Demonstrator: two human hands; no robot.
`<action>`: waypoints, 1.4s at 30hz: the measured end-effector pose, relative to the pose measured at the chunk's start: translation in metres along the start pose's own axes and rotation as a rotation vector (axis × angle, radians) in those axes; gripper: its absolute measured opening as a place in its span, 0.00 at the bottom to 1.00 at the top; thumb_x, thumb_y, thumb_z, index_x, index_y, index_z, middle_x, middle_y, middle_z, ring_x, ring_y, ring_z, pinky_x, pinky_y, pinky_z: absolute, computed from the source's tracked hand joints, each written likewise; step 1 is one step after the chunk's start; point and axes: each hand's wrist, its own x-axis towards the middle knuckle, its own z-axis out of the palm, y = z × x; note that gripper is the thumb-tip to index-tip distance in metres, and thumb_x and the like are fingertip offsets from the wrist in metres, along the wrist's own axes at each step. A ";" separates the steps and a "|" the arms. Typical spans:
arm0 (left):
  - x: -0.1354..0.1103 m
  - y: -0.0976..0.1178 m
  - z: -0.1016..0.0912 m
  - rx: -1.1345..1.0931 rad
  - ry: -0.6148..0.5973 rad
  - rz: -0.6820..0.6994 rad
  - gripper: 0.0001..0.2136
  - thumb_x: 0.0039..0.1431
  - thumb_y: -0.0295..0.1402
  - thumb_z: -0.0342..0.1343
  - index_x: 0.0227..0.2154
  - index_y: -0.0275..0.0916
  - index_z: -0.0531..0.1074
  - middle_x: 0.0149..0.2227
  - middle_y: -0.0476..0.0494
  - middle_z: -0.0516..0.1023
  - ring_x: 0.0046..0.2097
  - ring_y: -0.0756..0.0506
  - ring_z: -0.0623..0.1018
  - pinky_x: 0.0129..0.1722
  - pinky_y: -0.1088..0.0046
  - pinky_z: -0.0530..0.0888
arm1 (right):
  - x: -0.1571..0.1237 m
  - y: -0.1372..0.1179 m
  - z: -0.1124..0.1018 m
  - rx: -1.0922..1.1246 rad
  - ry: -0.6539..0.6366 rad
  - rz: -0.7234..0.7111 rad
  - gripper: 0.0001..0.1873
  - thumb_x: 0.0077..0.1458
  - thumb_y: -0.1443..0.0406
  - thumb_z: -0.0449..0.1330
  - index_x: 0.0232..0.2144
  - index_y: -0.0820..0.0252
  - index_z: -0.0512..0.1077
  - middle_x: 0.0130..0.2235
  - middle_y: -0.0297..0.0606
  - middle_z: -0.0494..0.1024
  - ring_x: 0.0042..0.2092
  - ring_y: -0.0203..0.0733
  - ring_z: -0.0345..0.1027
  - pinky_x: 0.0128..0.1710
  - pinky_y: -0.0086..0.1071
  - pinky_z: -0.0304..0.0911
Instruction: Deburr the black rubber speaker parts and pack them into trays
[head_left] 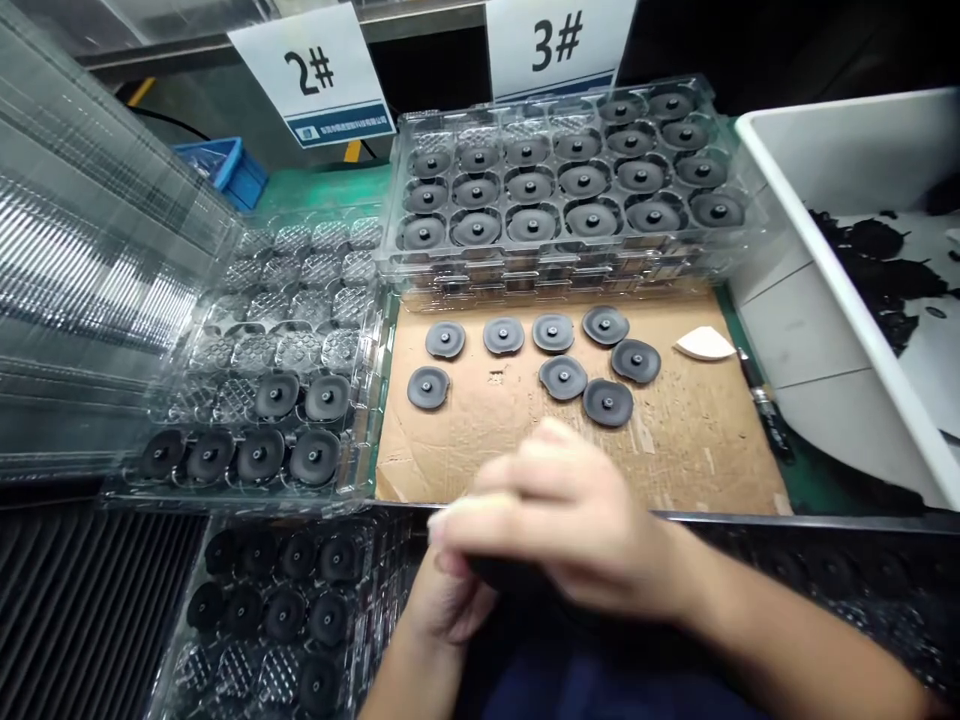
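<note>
Left hand [450,595] and right hand [570,510] closed on dark part [510,572]; beyond fingers, eight discs [562,377] on cardboard [697,440]; far tray [555,270] full, left tray [322,300] part-filled

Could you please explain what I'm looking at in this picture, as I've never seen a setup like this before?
This picture comes from a camera worn on a person's head, looking forward and down at their bare hands. The right hand lies over the left hand, and a dark object sits between them. It is mostly hidden, so I cannot tell exactly what it is. Beyond the hands, eight black discs with raised centres lie on a cardboard sheet. Behind the sheet, a stack of clear plastic trays holds more discs in moulded pockets. To the left, a clear plastic tray has discs in its nearer pockets, while its farther ones show none. On the right, a white bin holds dark scraps. Signs reading 2# and 3# stand at the back.
</note>
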 end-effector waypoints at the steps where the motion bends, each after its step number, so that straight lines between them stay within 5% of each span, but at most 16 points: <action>1: 0.000 0.001 -0.003 -0.015 -0.045 -0.008 0.27 0.33 0.45 0.69 0.41 0.43 0.77 0.40 0.45 0.81 0.45 0.38 0.78 0.46 0.65 0.76 | 0.002 0.009 0.001 0.059 0.046 0.091 0.15 0.64 0.67 0.47 0.39 0.59 0.75 0.34 0.35 0.78 0.34 0.33 0.68 0.35 0.30 0.57; 4: -0.002 0.005 -0.011 -0.090 -0.121 -0.018 0.28 0.35 0.46 0.67 0.44 0.45 0.75 0.43 0.47 0.81 0.43 0.41 0.80 0.42 0.70 0.76 | 0.002 0.048 0.011 0.133 0.110 0.487 0.12 0.60 0.67 0.52 0.41 0.58 0.74 0.40 0.37 0.78 0.42 0.37 0.70 0.40 0.31 0.63; 6: -0.003 0.008 -0.016 -0.157 -0.149 0.000 0.26 0.38 0.44 0.67 0.44 0.46 0.75 0.45 0.47 0.80 0.44 0.42 0.80 0.42 0.71 0.76 | -0.007 0.074 0.027 0.116 0.057 0.621 0.11 0.58 0.67 0.54 0.40 0.58 0.75 0.39 0.38 0.77 0.40 0.40 0.71 0.40 0.34 0.65; 9: -0.003 0.011 -0.023 -0.233 -0.189 0.014 0.23 0.42 0.45 0.64 0.44 0.45 0.75 0.45 0.47 0.80 0.45 0.43 0.79 0.44 0.72 0.75 | -0.028 0.094 0.057 0.053 0.038 0.642 0.12 0.55 0.69 0.54 0.39 0.61 0.76 0.41 0.43 0.74 0.44 0.44 0.69 0.45 0.41 0.64; 13: -0.004 0.017 -0.028 -0.279 -0.229 -0.004 0.24 0.47 0.50 0.58 0.45 0.44 0.74 0.45 0.47 0.80 0.45 0.42 0.79 0.43 0.72 0.76 | -0.049 0.086 0.072 -0.007 0.135 0.644 0.14 0.58 0.69 0.50 0.44 0.63 0.72 0.48 0.48 0.68 0.52 0.45 0.63 0.50 0.42 0.60; 17: -0.004 0.022 -0.027 -0.229 -0.220 0.045 0.21 0.54 0.51 0.50 0.48 0.50 0.72 0.44 0.49 0.80 0.40 0.45 0.81 0.37 0.75 0.77 | -0.053 0.068 0.062 0.022 0.052 0.574 0.14 0.60 0.69 0.48 0.42 0.59 0.72 0.40 0.41 0.75 0.42 0.40 0.69 0.44 0.36 0.64; 20: -0.003 0.021 -0.026 0.012 -0.145 0.272 0.23 0.55 0.49 0.51 0.54 0.56 0.64 0.45 0.49 0.78 0.39 0.46 0.80 0.37 0.73 0.75 | -0.056 0.061 0.058 0.016 -0.006 0.548 0.13 0.59 0.68 0.50 0.41 0.59 0.73 0.35 0.38 0.77 0.37 0.39 0.69 0.40 0.34 0.64; 23: -0.003 0.017 -0.028 0.497 -0.043 0.566 0.40 0.49 0.35 0.63 0.62 0.54 0.47 0.49 0.44 0.74 0.48 0.43 0.75 0.50 0.65 0.70 | -0.060 0.058 0.057 -0.011 0.009 0.575 0.12 0.59 0.65 0.52 0.28 0.60 0.73 0.30 0.39 0.76 0.35 0.40 0.68 0.37 0.34 0.63; 26: -0.005 0.012 -0.029 0.845 -0.033 0.690 0.51 0.45 0.20 0.63 0.63 0.54 0.34 0.51 0.40 0.71 0.53 0.39 0.71 0.54 0.57 0.65 | -0.064 0.055 0.050 -0.021 0.045 0.614 0.19 0.61 0.64 0.50 0.19 0.60 0.68 0.25 0.37 0.72 0.30 0.38 0.66 0.33 0.32 0.62; 31: -0.007 0.008 -0.027 0.972 -0.098 0.730 0.52 0.43 0.17 0.63 0.62 0.56 0.35 0.52 0.41 0.70 0.53 0.39 0.71 0.54 0.55 0.65 | -0.068 0.035 0.026 0.092 0.203 0.623 0.08 0.59 0.66 0.53 0.39 0.58 0.71 0.41 0.40 0.72 0.35 0.36 0.65 0.36 0.31 0.64; 34: -0.008 0.006 -0.025 0.952 -0.117 0.718 0.50 0.43 0.21 0.65 0.62 0.54 0.39 0.50 0.42 0.72 0.51 0.39 0.72 0.52 0.57 0.65 | -0.065 0.017 0.012 0.341 0.220 0.614 0.08 0.57 0.66 0.57 0.40 0.54 0.71 0.39 0.37 0.71 0.35 0.35 0.65 0.36 0.28 0.64; 39: -0.011 0.000 -0.018 0.918 -0.207 0.665 0.47 0.47 0.31 0.64 0.62 0.59 0.38 0.47 0.46 0.72 0.48 0.41 0.72 0.51 0.59 0.65 | -0.048 -0.001 -0.008 0.492 -0.109 0.598 0.05 0.55 0.67 0.60 0.35 0.57 0.75 0.34 0.35 0.74 0.36 0.35 0.66 0.35 0.27 0.61; 42: -0.015 -0.003 -0.012 0.890 -0.213 0.605 0.44 0.46 0.31 0.65 0.62 0.52 0.45 0.44 0.44 0.74 0.46 0.41 0.74 0.51 0.60 0.65 | -0.043 -0.001 -0.016 0.629 -0.211 0.652 0.06 0.54 0.66 0.61 0.35 0.60 0.76 0.31 0.33 0.75 0.32 0.33 0.65 0.31 0.25 0.60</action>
